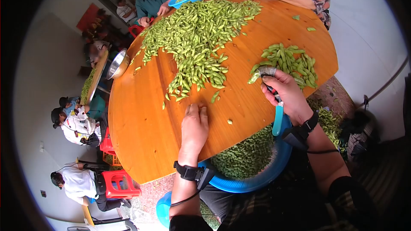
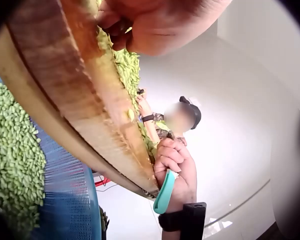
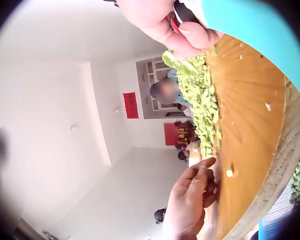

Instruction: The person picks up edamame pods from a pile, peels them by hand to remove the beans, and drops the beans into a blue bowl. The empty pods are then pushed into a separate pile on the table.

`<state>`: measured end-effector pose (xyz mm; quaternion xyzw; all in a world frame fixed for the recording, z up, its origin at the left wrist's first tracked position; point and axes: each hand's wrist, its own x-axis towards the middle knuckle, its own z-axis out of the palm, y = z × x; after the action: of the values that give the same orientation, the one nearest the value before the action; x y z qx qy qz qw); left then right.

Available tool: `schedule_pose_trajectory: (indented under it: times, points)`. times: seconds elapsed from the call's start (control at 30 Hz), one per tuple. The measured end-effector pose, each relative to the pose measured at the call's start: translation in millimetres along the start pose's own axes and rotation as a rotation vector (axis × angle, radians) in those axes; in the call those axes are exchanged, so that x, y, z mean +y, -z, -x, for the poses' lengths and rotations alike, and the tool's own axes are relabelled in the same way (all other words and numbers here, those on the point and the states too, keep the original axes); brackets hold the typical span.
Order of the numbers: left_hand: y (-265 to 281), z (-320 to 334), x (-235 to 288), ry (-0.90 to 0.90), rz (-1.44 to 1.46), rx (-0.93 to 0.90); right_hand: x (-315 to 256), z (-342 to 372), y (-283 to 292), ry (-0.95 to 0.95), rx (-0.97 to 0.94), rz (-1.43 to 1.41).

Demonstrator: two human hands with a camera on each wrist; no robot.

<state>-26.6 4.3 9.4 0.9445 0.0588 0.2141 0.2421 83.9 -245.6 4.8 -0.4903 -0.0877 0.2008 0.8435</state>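
- A green pod (image 1: 254,78) is pinched in the right hand (image 1: 291,92), above the tabletop (image 1: 141,115).
- The same hand curls snugly round a turquoise-handled tool (image 1: 278,119).
- The left hand (image 1: 195,126) rests on the tabletop's near part, fingers loosely bent, holding nothing visible.
- A small pod pile (image 1: 295,66) lies on the tabletop's right, a large heap (image 1: 201,34) farther across.
- Below the tabletop's near edge, a blue basin (image 1: 282,156) holds shelled beans (image 1: 244,156).

A pale green pod (image 1: 254,78) juts from the fingers (image 1: 270,97) of the right hand (image 1: 293,97), near a loose heap of green pods (image 1: 295,63) on the worktop (image 1: 145,107); a teal-handled tool (image 1: 278,119) slants down from that hand.
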Motion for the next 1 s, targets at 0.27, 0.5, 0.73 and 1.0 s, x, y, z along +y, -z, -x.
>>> schedule_pose_trajectory:
  times: [0.27, 0.5, 0.73, 1.0]
  points:
    - [-20.3, 35.8, 55.2, -0.098, -0.125, -0.119, -5.6, 4.4, 4.7, -0.038, -0.045, -0.033]
    - [-1.9, 62.4, 91.7, -0.256, 0.217, -0.386, -10.0, 5.9, 0.9, -0.101, -0.058, 0.000]
    - [-27.6, -56.0, 24.4, -0.272, -0.056, -0.033, -6.5, 7.0, -2.8, -0.065, -0.058, 0.184]
    - [-20.7, -63.1, 24.0, -0.274, -0.115, -0.108, 3.8, 9.7, -15.1, 0.054, 0.026, 0.403]
